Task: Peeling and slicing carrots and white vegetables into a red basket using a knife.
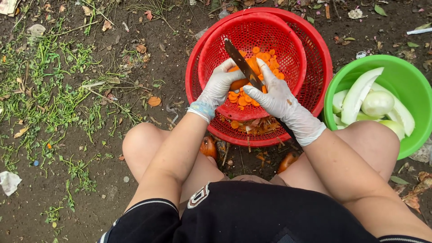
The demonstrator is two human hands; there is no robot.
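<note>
Head cam, looking straight down at bare ground w/ weeds and leaf litter.

L hand (219, 86), white glove, fingers curled shut around a carrot (237, 83) – only the orange stub shows past the fingers. R hand (275, 96), also gloved, closed on the handle of a knife (243, 65); handle itself hidden in the palm, dark blade sticks up-left, angled across the carrot and touching it.

Both hands sit over the red colander (294, 49), which is nested inside a bigger red basin (321, 63). Carrot slices (245, 99) piled in the colander under and behind the hands. Peelings (254, 126) lie in the basin's near side, between colander wall and basin rim.

Green bowl (407, 74) just right of the basin, rims near touching, by the person's R knee; holds pale peeled gourd pieces (360, 94).

Packages/labels: scrap of printed paper (8, 6) at the far-left corner of view, crumpled white wrapper (8, 182) at the left edge lower down. Too small to tell more.
</note>
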